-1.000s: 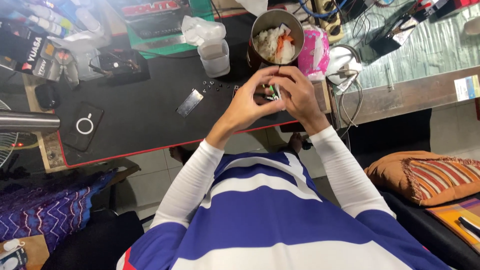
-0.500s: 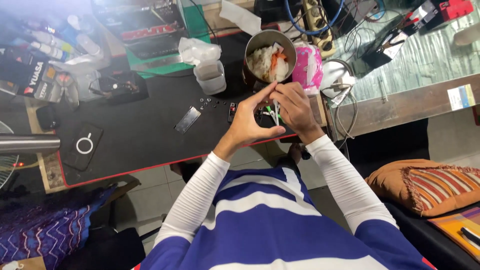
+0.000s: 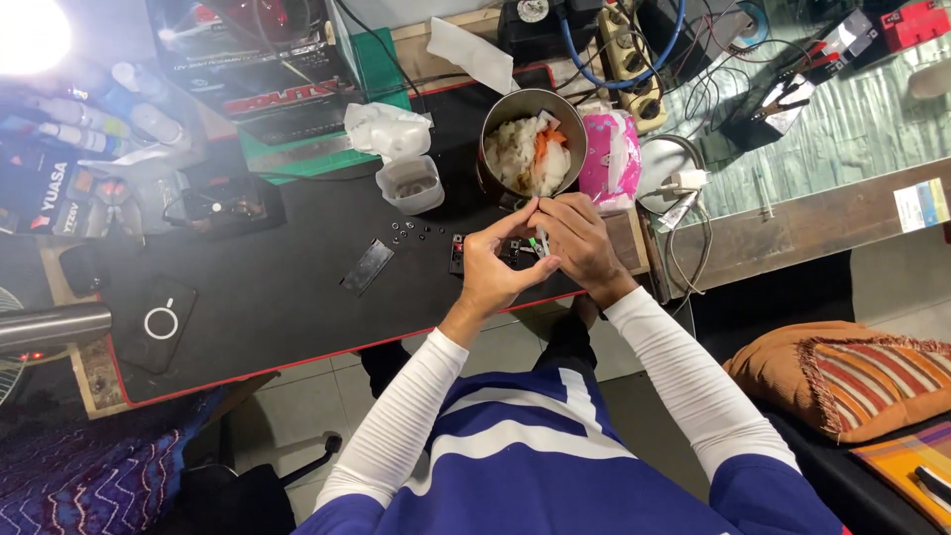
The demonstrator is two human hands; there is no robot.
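Both hands meet over the near edge of a black desk mat [image 3: 277, 297]. My left hand [image 3: 495, 267] and my right hand [image 3: 580, 243] pinch a small electronic part with green and white bits [image 3: 538, 245] between their fingertips. A small black component [image 3: 458, 255] lies on the mat just left of my left hand. Several tiny dark rings [image 3: 408, 230] are scattered further left, beside a flat grey strip [image 3: 368, 267]. What exactly the small part is cannot be made out.
A metal bowl of scraps [image 3: 530, 149] stands right behind the hands, a pink packet [image 3: 611, 159] to its right. A small clear plastic cup [image 3: 411, 183], a black charging pad [image 3: 158, 322], boxes and bottles at far left, cables and a power strip [image 3: 634, 45] at the back.
The view has shifted so the desk sits lower and closer. Both hands stayed together on the small part, shifting slightly toward the desk's near edge.
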